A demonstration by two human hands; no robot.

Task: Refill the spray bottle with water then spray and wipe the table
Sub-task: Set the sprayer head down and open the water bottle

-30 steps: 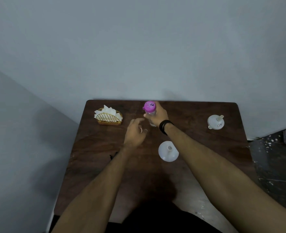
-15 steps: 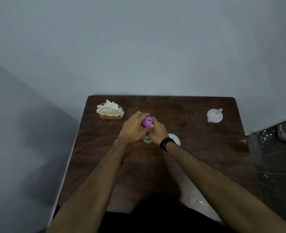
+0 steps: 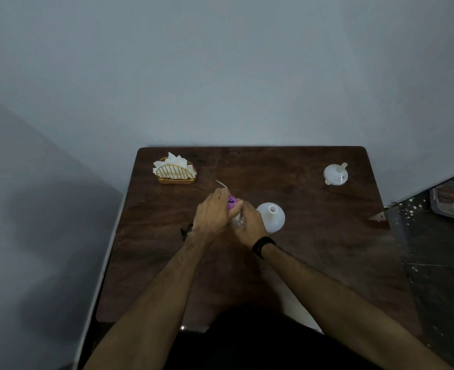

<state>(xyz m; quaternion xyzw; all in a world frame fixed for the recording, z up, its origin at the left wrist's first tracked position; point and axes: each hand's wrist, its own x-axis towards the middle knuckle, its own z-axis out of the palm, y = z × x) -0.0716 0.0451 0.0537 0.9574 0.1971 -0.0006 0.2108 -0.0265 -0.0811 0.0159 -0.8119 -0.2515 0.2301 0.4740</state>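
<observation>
mid-table, both hands meet over the spray bottle (image 3: 237, 222). left hand (image 3: 212, 213) is curled around the pink spray head (image 3: 232, 203), fingers wrapped over its top; a thin pale tube (image 3: 221, 184) pokes out past the knuckles toward the far edge, so the head looks lifted or tilted off the neck, though the join itself is hidden. right hand (image 3: 249, 220) is closed around the clear bottle body, only a patch of plastic showing between the two hands. black band (image 3: 260, 245) on the right wrist. just beside the right hand, touching or nearly so, a white funnel (image 3: 272, 216) sits upside down, spout up. far left corner of the dark wooden table (image 3: 314, 236): a gold wire napkin holder (image 3: 176, 174) with white napkins (image 3: 173, 162) standing in it. far right, well apart from the hands, a small white round container (image 3: 335, 174) with a spout and a label. grey wall (image 3: 220, 76) behind the table.
</observation>
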